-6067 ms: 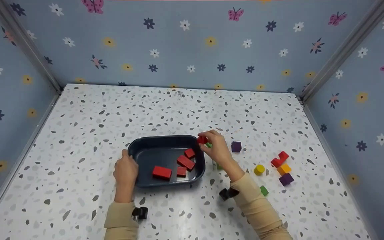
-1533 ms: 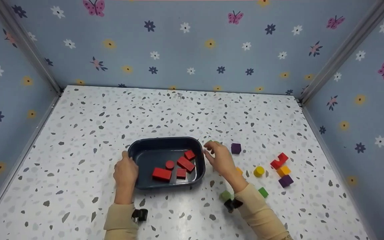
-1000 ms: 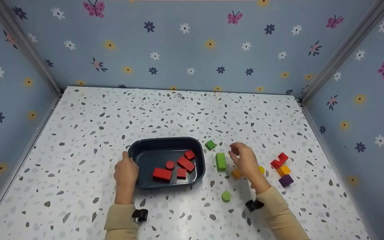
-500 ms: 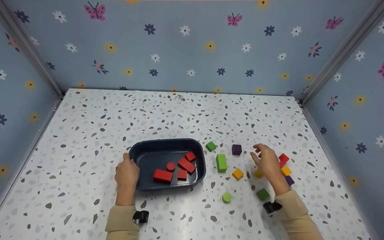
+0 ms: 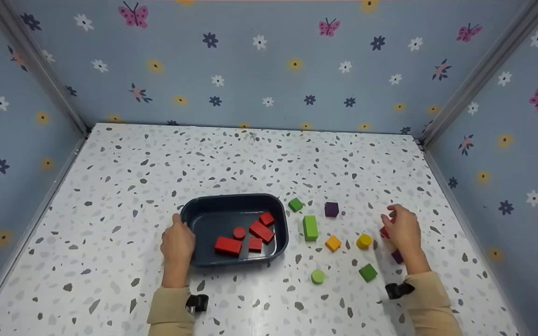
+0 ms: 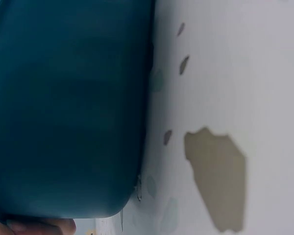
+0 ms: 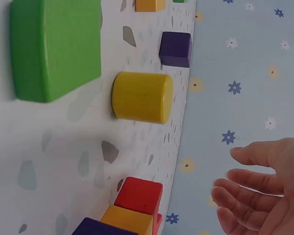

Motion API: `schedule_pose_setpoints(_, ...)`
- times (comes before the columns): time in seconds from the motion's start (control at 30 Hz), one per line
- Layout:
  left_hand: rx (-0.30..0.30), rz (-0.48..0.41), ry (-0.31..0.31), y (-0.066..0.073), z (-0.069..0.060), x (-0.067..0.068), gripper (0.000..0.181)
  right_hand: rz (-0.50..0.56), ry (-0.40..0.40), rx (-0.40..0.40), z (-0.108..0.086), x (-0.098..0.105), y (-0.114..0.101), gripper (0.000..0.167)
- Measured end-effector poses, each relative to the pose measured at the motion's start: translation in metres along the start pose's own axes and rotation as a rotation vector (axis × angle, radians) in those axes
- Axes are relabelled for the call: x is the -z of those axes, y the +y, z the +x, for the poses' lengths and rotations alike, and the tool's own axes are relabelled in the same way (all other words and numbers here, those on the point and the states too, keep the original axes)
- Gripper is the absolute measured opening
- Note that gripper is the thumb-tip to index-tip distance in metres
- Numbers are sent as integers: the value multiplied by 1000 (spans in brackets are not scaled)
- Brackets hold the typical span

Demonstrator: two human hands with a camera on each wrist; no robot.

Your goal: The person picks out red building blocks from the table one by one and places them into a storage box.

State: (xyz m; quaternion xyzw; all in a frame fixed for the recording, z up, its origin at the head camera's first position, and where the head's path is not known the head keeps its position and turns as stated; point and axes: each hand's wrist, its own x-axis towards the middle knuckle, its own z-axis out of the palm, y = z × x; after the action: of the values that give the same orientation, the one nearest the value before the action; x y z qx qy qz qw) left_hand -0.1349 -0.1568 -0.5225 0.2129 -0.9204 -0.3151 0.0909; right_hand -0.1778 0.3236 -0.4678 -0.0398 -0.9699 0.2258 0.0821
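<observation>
A dark blue oblong tray [image 5: 206, 228] holds several red blocks [image 5: 228, 246]. At its left end my left hand [image 5: 177, 245] grips the rim; in the left wrist view the tray wall [image 6: 73, 107] fills the left side, with fingers [image 6: 39, 228] at its lower edge. My right hand [image 5: 404, 233] hovers over a red notched block [image 5: 385, 232], partly hiding it. In the right wrist view that hand [image 7: 259, 191] has loosely bent fingers and holds nothing. Below it, the red block [image 7: 139, 195] touches an orange block [image 7: 127, 220], with a purple cube [image 7: 103, 229] alongside.
Between tray and right hand lie a yellow cylinder [image 5: 364, 241], an orange cube [image 5: 333, 243], a purple cube [image 5: 331, 209], a long green block [image 5: 310, 228], small green blocks [image 5: 295, 204] and a green cylinder [image 5: 317, 276]. Flowered panels [image 5: 269, 65] enclose the speckled table [image 5: 250, 158].
A red cylinder, earlier pinched by my right hand, now lies in the tray. That hand has moved right, across the loose blocks, to the red notched one. My left hand has stayed on the rim.
</observation>
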Motion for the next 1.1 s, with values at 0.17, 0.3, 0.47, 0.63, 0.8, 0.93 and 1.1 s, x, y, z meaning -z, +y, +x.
schedule_pose_setpoints(0.17,3,4,-11,1,0,1,20,-20,-3,-82,2,6,9,30)
schedule_pose_setpoints(0.3,14,8,-16,1,1,1,20,-62,-14,-157,4,10,15,34)
schedule_pose_setpoints(0.47,21,10,-26,1,2,1,21,-106,-55,-247,7,11,25,41)
schedule_pose_setpoints(0.63,25,10,-37,1,3,1,22,-121,-131,-352,11,10,35,49)
schedule_pose_setpoints(0.8,21,3,-13,1,2,1,21,-67,-224,-435,13,8,42,59)
schedule_pose_setpoints(0.93,4,7,5,1,0,1,19,-45,-276,-476,12,5,45,64)
schedule_pose_setpoints(1.1,3,20,3,1,1,1,19,-36,-310,-513,13,1,48,60)
